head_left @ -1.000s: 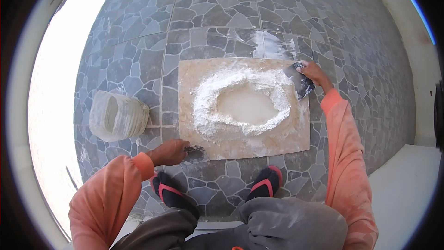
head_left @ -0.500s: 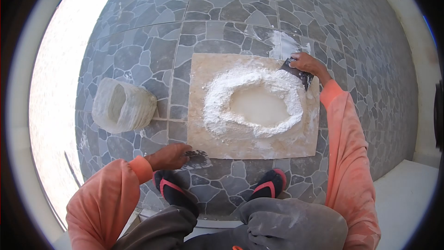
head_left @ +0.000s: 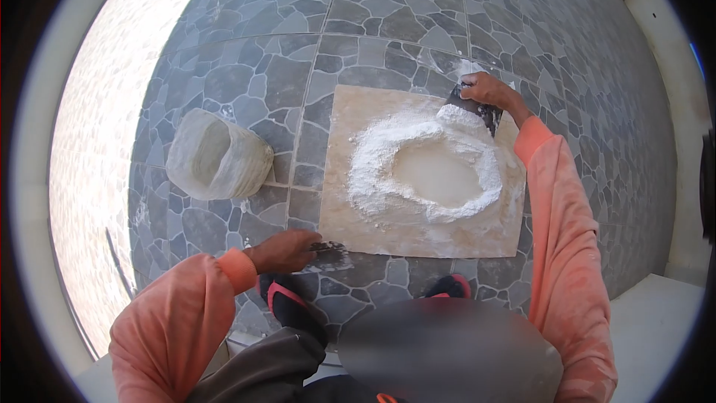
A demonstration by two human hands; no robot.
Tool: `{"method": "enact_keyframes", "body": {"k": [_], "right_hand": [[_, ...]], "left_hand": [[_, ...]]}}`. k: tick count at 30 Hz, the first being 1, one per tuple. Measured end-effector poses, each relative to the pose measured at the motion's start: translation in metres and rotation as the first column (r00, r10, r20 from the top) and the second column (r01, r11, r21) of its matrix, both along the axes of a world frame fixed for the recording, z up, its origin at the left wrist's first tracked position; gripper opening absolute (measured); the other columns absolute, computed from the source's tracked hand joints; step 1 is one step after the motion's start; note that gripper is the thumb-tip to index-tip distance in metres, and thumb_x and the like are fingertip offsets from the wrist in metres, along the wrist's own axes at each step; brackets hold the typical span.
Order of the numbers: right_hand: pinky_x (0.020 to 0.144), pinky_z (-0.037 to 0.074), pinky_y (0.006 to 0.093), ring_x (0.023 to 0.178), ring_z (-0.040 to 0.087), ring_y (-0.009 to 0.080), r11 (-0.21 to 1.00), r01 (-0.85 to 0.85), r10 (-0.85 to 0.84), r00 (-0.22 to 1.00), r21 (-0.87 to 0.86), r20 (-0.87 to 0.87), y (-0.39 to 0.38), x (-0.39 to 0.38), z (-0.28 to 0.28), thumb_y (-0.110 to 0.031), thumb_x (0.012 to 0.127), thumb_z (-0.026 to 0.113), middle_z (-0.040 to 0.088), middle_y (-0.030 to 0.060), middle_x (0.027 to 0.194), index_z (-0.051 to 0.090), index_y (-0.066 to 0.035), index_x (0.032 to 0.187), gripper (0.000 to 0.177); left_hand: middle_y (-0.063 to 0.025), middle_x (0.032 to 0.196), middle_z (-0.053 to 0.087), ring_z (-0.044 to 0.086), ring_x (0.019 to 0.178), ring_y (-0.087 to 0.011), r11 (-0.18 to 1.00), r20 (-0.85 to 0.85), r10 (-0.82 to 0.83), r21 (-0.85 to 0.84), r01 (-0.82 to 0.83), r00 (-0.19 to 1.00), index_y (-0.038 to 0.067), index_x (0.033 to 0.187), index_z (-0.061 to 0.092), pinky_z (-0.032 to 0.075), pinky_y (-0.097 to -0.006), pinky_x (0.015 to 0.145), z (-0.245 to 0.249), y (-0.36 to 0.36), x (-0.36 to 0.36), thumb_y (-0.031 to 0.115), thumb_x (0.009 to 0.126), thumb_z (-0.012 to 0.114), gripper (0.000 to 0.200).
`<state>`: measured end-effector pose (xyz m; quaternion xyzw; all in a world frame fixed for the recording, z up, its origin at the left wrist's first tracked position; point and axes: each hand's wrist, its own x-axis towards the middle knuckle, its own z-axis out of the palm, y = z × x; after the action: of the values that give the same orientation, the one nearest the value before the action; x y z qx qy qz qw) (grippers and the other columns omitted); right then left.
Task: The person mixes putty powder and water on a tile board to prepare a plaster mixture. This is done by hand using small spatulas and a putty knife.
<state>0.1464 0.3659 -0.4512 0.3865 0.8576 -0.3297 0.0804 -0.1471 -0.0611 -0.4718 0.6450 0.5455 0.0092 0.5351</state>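
Note:
My right hand (head_left: 494, 94) grips a dark, wide-bladed scraper (head_left: 486, 115) at the far right corner of a tan board (head_left: 344, 108). The scraper's blade touches the outer edge of a ring of white powder (head_left: 371, 172), with a small heap of powder against it. Inside the ring lies a pool of cloudy liquid (head_left: 436, 175). Low at the board's near left corner, my left hand (head_left: 286, 251) is closed on a second scraper (head_left: 333, 255), its blade smeared white and held over the floor.
A whitish, powder-coated bucket (head_left: 253, 160) stands left of the board on the stone-patterned tile floor (head_left: 246, 89). White residue (head_left: 464, 67) marks the floor beyond the board. My sandalled feet (head_left: 292, 302) are just below the board's near edge.
The right-hand scraper has moved inward, and powder now piles up against its blade. My left hand keeps its scraper near the same corner. The whole view has shifted slightly.

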Motion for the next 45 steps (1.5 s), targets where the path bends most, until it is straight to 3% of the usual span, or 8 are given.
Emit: {"method": "enact_keyframes", "body": {"k": [5, 8, 18, 22, 27, 30, 37, 45], "right_hand": [[0.072, 0.046, 0.0367, 0.073, 0.059, 0.0284, 0.996, -0.076, 0.078, 0.996, -0.04, 0.041, -0.006, -0.04, 0.014, -0.029, 0.074, 0.059, 0.065, 0.0193, 0.082, 0.065, -0.001, 0.096, 0.037], [0.068, 0.044, 0.0368, 0.068, 0.053, 0.0217, 0.983, -0.179, 0.183, 0.978, 0.05, -0.099, -0.019, -0.067, 0.017, -0.028, 0.077, 0.057, 0.06, 0.0145, 0.074, 0.06, 0.002, 0.091, 0.034], [0.066, 0.046, 0.0404, 0.07, 0.059, 0.0286, 0.876, -0.476, 0.481, 0.873, -0.077, 0.075, -0.086, -0.158, 0.029, -0.025, 0.067, 0.055, 0.065, 0.014, 0.076, 0.065, -0.005, 0.088, 0.03], [0.064, 0.046, 0.0437, 0.069, 0.058, 0.0339, 0.769, -0.639, 0.633, 0.764, 0.015, 0.126, -0.11, -0.167, 0.018, -0.021, 0.068, 0.054, 0.065, 0.0175, 0.078, 0.062, -0.005, 0.084, 0.024], [0.065, 0.047, 0.0441, 0.071, 0.06, 0.0364, 0.726, -0.685, 0.687, 0.719, -0.067, 0.102, -0.139, -0.156, 0.021, -0.007, 0.065, 0.052, 0.066, 0.0186, 0.077, 0.065, -0.006, 0.086, 0.024], [0.066, 0.048, 0.0452, 0.074, 0.063, 0.0375, 0.697, -0.717, 0.713, 0.695, 0.015, 0.087, -0.157, -0.144, 0.031, -0.006, 0.065, 0.053, 0.066, 0.0188, 0.078, 0.065, -0.007, 0.086, 0.024], [0.073, 0.051, 0.0419, 0.087, 0.062, 0.0316, 0.44, -0.845, 0.84, 0.507, 0.303, 0.193, -0.178, -0.113, 0.051, -0.008, 0.072, 0.058, 0.067, 0.0112, 0.081, 0.072, -0.012, 0.091, 0.025], [0.081, 0.046, 0.0376, 0.088, 0.056, 0.0247, 0.512, -0.693, 0.756, 0.644, 0.508, 0.117, -0.195, -0.075, 0.088, -0.002, 0.076, 0.061, 0.061, 0.0059, 0.082, 0.072, -0.009, 0.09, 0.019]], "left_hand": [[-0.026, 0.107, 0.062, 0.059, 0.101, -0.043, 0.999, -0.018, 0.013, 0.039, -0.012, 1.0, -0.003, 0.113, 0.059, 0.046, -0.0467, 0.091, 0.004, -0.009, 0.0, 0.013, 0.085, 0.06, 0.032], [-0.026, 0.109, 0.062, 0.058, 0.102, -0.0426, 0.998, -0.001, 0.018, 0.055, -0.018, 1.0, -0.003, 0.114, 0.059, 0.046, -0.0468, 0.092, 0.004, -0.014, 0.001, 0.014, 0.086, 0.06, 0.033], [-0.0266, 0.105, 0.061, 0.058, 0.1, -0.0438, 0.999, 0.052, 0.02, 0.044, -0.022, 0.998, -0.003, 0.114, 0.058, 0.045, -0.0482, 0.09, 0.018, -0.018, 0.004, 0.013, 0.086, 0.058, 0.032], [-0.0269, 0.102, 0.061, 0.058, 0.099, -0.0439, 0.999, 0.073, 0.019, 0.039, -0.022, 0.997, -0.004, 0.11, 0.058, 0.044, -0.0487, 0.089, 0.015, -0.021, 0.007, 0.011, 0.085, 0.057, 0.029], [-0.0282, 0.098, 0.061, 0.058, 0.096, -0.0443, 0.998, 0.085, 0.025, 0.061, -0.03, 0.996, -0.005, 0.105, 0.057, 0.045, -0.0483, 0.086, 0.007, -0.017, 0.016, 0.008, 0.083, 0.056, 0.025], [-0.0289, 0.096, 0.062, 0.059, 0.094, -0.0448, 0.997, 0.078, 0.056, 0.039, -0.059, 0.995, -0.006, 0.104, 0.057, 0.046, -0.0478, 0.085, -0.01, -0.012, 0.022, 0.006, 0.081, 0.055, 0.026], [-0.0293, 0.096, 0.063, 0.061, 0.095, -0.0447, 0.997, 0.019, 0.038, 0.062, -0.039, 0.999, -0.005, 0.103, 0.059, 0.047, -0.048, 0.085, -0.008, -0.002, 0.027, 0.007, 0.079, 0.055, 0.027], [-0.0288, 0.096, 0.064, 0.062, 0.095, -0.0442, 0.998, -0.031, -0.031, 0.054, 0.033, 0.999, -0.003, 0.104, 0.061, 0.048, -0.0483, 0.085, -0.005, 0.006, 0.034, 0.007, 0.076, 0.051, 0.031]]}}
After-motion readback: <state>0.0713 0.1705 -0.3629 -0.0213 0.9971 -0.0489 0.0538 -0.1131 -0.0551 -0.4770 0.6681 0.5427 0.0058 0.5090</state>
